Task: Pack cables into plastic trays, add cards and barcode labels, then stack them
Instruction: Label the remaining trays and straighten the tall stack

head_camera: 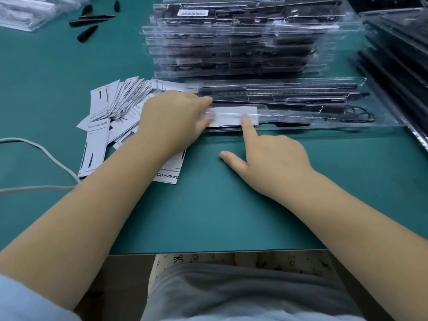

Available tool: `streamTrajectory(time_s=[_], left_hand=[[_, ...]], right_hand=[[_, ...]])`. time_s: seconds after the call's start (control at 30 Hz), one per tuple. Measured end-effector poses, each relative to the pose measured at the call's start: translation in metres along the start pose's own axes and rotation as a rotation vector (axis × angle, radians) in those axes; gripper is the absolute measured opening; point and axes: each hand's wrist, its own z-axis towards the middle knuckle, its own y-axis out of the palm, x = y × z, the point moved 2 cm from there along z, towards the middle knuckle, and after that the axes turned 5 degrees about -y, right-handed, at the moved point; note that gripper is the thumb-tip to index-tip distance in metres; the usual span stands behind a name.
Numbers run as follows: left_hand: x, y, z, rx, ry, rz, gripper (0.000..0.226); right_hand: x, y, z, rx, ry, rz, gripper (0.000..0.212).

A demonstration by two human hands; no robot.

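Note:
A clear plastic tray (382,121) with black cables lies on the green table in front of me. A white card (234,114) sits in its left end. My left hand (173,119) rests over the card's left end with its fingers on it. The straight index finger of my right hand (273,156) presses on the card's lower edge, thumb spread out over the table. Behind this tray rises a tall stack of packed trays (231,42); the top one bears a barcode label (192,13).
A loose pile of white printed cards (111,105) lies left of the tray. Black plastic parts (88,33) are scattered at the back left, beside clear bags (25,10). A grey cord (46,156) crosses the left edge. More dark trays (398,56) are stacked on the right.

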Motion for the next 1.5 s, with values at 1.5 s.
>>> streamTrajectory(time_s=[1.5], left_hand=[[0.016,-0.013,0.018,-0.215,0.139,-0.072,0.032]], right_hand=[[0.056,-0.02,0.038,0.495,-0.723,0.014,0.038]])
